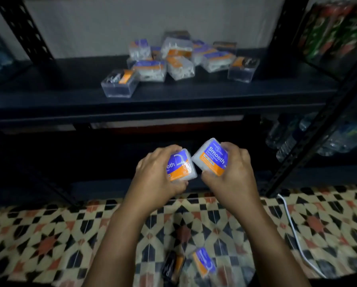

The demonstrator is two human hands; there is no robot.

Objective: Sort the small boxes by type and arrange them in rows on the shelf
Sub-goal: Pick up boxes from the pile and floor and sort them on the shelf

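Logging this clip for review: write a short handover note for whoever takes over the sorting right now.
Left hand grips one purple-and-orange box; right hand grips a matching box, both held below the shelf.
The unsorted pile sits jumbled on the shelf; no rows formed.
Two floor boxes lie on the patterned tiles, one dark, one purple-and-orange.
Left: place the held pair, sort the pile by type, collect the floor ones.

Left hand (152, 175) grips a box (180, 167); right hand (233, 170) grips another box (211, 157), corners nearly touching. A jumbled pile (173, 61) sits far on the shelf (70, 96). Two boxes (204, 263) lie near on the tiled floor (49, 235).
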